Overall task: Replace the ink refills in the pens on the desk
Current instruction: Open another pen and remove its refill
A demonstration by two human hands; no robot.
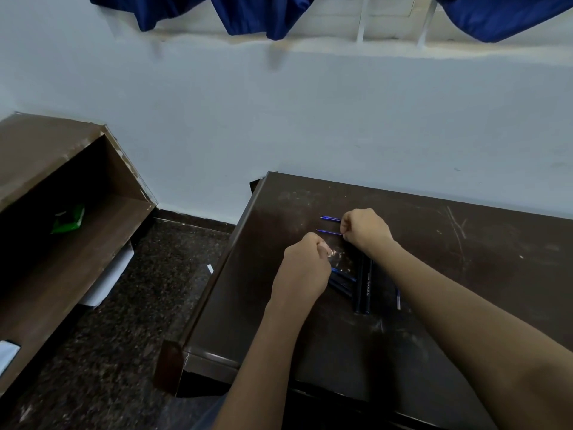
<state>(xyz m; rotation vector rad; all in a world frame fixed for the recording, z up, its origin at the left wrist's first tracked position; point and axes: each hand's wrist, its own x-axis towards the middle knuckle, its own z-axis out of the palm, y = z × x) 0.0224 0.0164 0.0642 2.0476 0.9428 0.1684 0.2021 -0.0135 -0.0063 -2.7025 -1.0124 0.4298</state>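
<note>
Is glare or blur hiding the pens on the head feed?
Head view: dim, soft; a pale sheen on the desk beside the left hand muddies the dark pens; blue refills by the right hand read clearly; wide-angle bows the desk edge.

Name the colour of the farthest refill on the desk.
Blue refill, seen best in the head view.

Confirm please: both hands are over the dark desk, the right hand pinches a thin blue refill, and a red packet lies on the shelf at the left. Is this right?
No: the head view shows the packet on the shelf is green, not red. The rest holds: left hand and right hand over the desk, thin blue refill pinched.
</note>
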